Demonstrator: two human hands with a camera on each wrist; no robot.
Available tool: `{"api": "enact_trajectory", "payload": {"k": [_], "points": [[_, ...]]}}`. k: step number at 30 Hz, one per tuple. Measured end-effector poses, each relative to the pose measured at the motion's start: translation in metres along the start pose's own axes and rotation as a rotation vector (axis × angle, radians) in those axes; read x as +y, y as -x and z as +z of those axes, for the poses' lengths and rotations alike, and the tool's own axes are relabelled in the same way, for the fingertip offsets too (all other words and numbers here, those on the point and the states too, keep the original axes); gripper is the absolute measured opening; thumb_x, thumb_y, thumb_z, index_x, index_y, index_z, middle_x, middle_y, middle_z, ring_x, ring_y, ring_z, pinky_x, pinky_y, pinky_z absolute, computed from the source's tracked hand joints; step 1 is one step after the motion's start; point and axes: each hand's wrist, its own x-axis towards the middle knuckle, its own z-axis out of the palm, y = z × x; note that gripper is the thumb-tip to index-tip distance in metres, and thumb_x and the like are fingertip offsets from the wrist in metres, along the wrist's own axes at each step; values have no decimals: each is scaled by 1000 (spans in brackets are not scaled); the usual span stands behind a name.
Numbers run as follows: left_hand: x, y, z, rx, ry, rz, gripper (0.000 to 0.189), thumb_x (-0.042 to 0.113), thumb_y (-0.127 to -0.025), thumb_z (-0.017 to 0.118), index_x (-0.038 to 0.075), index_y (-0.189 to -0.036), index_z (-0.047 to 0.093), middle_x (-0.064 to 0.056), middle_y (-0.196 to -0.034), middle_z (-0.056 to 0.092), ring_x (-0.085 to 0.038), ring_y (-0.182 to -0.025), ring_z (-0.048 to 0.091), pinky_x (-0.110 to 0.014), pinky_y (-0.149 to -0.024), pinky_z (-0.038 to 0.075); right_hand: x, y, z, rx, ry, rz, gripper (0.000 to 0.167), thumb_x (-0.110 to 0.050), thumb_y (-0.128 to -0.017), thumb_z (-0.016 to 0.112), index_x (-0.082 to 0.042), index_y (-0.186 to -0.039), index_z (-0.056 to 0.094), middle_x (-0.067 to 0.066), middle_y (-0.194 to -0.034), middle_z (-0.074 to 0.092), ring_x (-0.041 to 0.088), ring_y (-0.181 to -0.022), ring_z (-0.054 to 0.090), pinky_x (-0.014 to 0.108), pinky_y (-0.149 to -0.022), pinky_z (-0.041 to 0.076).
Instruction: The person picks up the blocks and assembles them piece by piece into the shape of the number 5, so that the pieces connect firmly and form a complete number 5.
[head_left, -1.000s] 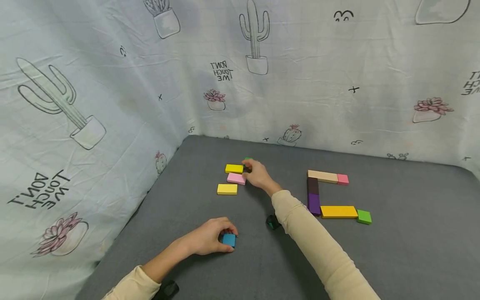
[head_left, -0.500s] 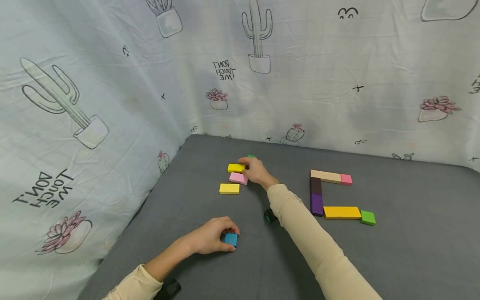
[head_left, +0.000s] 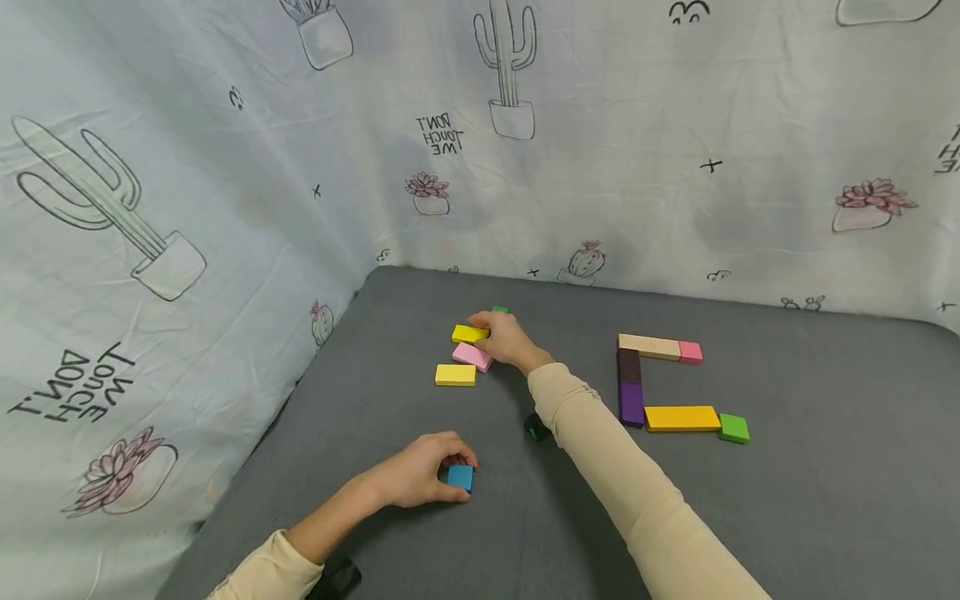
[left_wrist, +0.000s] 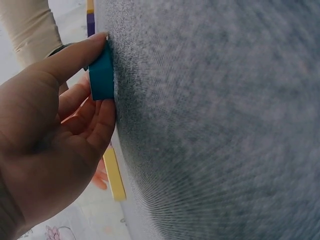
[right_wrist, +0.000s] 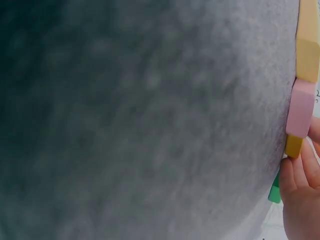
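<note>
On grey cloth (head_left: 810, 483): coloured blocks, both hands occupied

Left hand (head_left: 423, 473): a blue square-topped block, apparently painted wood (head_left: 460, 478), is pinched between thumb and fingers, its base on the cloth at the near side.

Right hand (head_left: 506, 340): a bright-yellow rectangular block, seemingly of like make (head_left: 467, 334), is grasped near its right end, fingers beyond it and thumb on the near side, at the far left.

Adjacent: a pink rectangular block (head_left: 472, 357) is set askew just beside it; whether they touch cannot be told. A pale-yellow rectangular block (head_left: 455, 375) is found nearer, a small green block (head_left: 499, 309) beyond the fingers.

To the right: an angular, bracket-like line of blocks (head_left: 632, 404) is laid out.

Risks, as judged: the pink block could be nudged by the thumb, so little room being left. The yellow block could be swivelled, being gripped near one end. The green block could be knocked by the fingers. The blue block could be shifted by uneven pressure.
</note>
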Motion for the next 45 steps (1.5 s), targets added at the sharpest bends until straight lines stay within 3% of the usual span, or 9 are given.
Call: {"api": "enact_trajectory", "payload": {"k": [4, 14, 22, 26, 30, 38, 45], "points": [[1, 0, -1, 18, -14, 23, 29, 20, -81, 79, 12, -104, 63, 9, -96, 54, -5, -84, 51, -23, -76, 46, -4, 0, -4, -5, 23, 4, 47, -1, -89, 64, -3, -134, 52, 13, -128, 56, 25, -117, 51, 35, -97, 42], [3, 1, -1, 12, -22, 13, 30, 19, -80, 79, 13, -104, 63, 9, -97, 54, -5, -84, 51, -23, -76, 46, -9, 2, 0, -40, 83, -52, 47, 2, -92, 60, 1, -137, 48, 15, -135, 51, 27, -125, 47, 36, -102, 36], [5, 1, 0, 24, -24, 23, 29, 18, -80, 79, 12, -104, 63, 9, -96, 54, -5, -84, 51, -23, -75, 46, -29, 2, -5, -164, 400, -13, 39, 5, -91, 54, 4, -130, 53, 16, -125, 56, 26, -112, 50, 34, -97, 40], [5, 1, 2, 18, -5, 16, 29, 19, -81, 79, 12, -104, 63, 9, -97, 54, -5, -84, 51, -23, -75, 46, -30, 5, -8, -185, 410, 61, 40, 3, -90, 56, 3, -131, 53, 14, -126, 56, 24, -108, 51, 33, -95, 41], [6, 0, 2, 16, -5, 2, 29, 19, -80, 79, 13, -104, 63, 9, -97, 54, -5, -84, 50, -23, -76, 46, -23, 11, -15, -123, 235, 159, 46, 3, -89, 59, 1, -134, 50, 15, -128, 53, 24, -109, 51, 33, -94, 42], [7, 2, 1, 23, -26, 18, 29, 20, -81, 79, 12, -105, 63, 8, -98, 54, -5, -85, 51, -23, -77, 46, 2, 21, -38, -44, -300, 261, 63, 4, -83, 69, 4, -139, 40, 20, -130, 47, 30, -112, 48, 37, -94, 42], [8, 3, 0, 32, -25, 30, 29, 20, -81, 78, 12, -104, 63, 8, -98, 55, -5, -85, 51, -23, -76, 46, 21, 28, -55, 63, -533, 336, 63, 0, -86, 69, 4, -139, 37, 21, -131, 44, 32, -117, 47, 40, -96, 41]]}}
